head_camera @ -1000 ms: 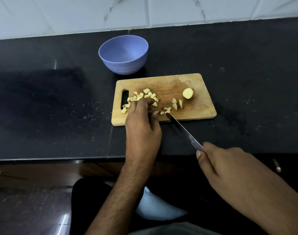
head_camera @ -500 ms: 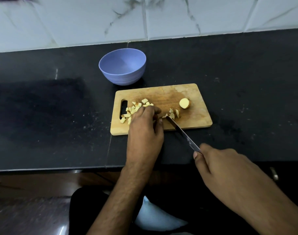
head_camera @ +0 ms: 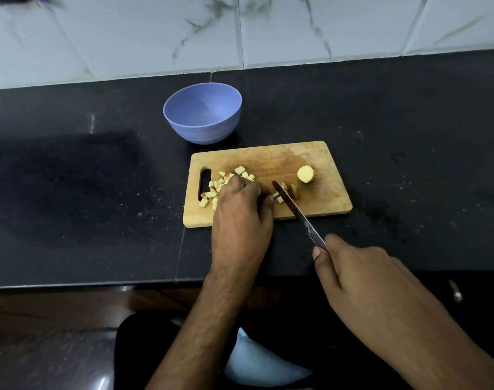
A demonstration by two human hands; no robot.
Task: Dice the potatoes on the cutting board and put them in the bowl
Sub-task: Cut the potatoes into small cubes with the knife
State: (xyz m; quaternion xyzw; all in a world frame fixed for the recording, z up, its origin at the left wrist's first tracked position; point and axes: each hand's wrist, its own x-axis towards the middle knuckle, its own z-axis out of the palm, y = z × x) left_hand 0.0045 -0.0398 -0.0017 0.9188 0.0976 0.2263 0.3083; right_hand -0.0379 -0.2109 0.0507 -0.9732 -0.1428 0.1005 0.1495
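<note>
A wooden cutting board [head_camera: 321,202] lies on the black counter. Diced potato pieces [head_camera: 212,194] are heaped at its left end by the handle slot. My left hand [head_camera: 240,212] sits over that heap with curled fingers, its fingertips and thumb closing on pieces next to the blade; what lies under it is hidden. My right hand [head_camera: 364,277] grips the handle of a knife [head_camera: 299,215], and the tip rests on the board beside a few potato slices [head_camera: 293,190]. An uncut potato chunk [head_camera: 306,173] stands to the right. The blue bowl [head_camera: 203,133], behind the board, is empty.
White marbled wall tiles [head_camera: 296,29] rise behind the black counter [head_camera: 71,178]. The counter's front edge runs just below the board, with my lap beneath it. A small metal object [head_camera: 454,291] sits low at the right.
The knife tip has moved further onto the board, up to the potato slices. My left hand's fingers have curled tighter over the diced pieces. The view has shifted down slightly.
</note>
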